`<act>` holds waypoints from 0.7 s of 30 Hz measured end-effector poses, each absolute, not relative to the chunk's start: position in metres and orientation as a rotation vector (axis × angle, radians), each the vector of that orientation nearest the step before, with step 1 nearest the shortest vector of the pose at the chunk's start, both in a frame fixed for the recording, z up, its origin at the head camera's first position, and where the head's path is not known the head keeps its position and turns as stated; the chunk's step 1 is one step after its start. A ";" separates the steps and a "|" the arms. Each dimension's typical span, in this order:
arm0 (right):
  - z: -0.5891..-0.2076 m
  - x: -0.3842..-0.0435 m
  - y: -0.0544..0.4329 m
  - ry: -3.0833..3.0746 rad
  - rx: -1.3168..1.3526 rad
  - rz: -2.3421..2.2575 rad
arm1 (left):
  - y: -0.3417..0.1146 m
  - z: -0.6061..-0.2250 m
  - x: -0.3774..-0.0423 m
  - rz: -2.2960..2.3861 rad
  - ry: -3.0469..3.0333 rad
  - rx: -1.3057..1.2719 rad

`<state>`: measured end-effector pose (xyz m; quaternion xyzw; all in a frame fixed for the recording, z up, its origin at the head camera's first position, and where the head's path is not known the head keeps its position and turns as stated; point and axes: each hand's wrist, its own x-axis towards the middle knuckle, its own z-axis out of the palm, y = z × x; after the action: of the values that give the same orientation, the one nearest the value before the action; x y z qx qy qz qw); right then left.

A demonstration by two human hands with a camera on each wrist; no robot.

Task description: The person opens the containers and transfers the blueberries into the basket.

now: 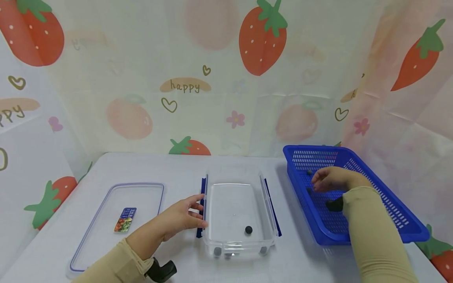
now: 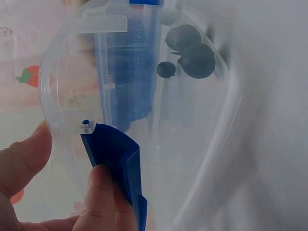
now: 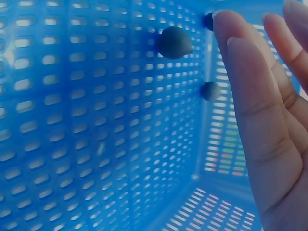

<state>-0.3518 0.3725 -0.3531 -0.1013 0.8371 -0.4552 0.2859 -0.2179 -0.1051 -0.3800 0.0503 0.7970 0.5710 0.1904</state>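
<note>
A clear plastic box [image 1: 233,204] with blue side latches stands at the middle of the table. One dark ball [image 1: 249,230], possibly a blueberry, shows inside it, and more dark round shapes [image 2: 197,60] show through its wall. My left hand [image 1: 180,216] holds the box's left side, thumb at the rim and fingers against the blue latch [image 2: 118,154]. Inside the blue basket [image 1: 289,157], my right hand [image 1: 334,179] hovers with fingers extended and nothing visible between them. Dark balls [image 3: 174,43] lie on the basket's floor near those fingers; one is partly hidden behind a fingertip.
A clear lid [image 1: 100,236] with a blue-edged seal lies flat left of the box, with a colourful label [image 1: 125,219] on it. The basket stands at the table's right edge. Behind the table hangs a strawberry-printed cloth [image 1: 219,118].
</note>
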 end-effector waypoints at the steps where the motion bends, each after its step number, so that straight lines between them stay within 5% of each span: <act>1: -0.352 -0.352 0.373 2.239 -0.281 -1.230 | -0.105 -0.380 -0.218 1.603 2.241 0.140; 21: -0.295 -0.352 0.318 2.378 -0.615 -1.240 | -0.106 -0.383 -0.220 1.614 2.218 0.148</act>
<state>-0.3516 0.3180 -0.2953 -0.2194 0.8480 -0.4419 0.1937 -0.2204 -0.1062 -0.3828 0.0529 0.7917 0.5761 0.1961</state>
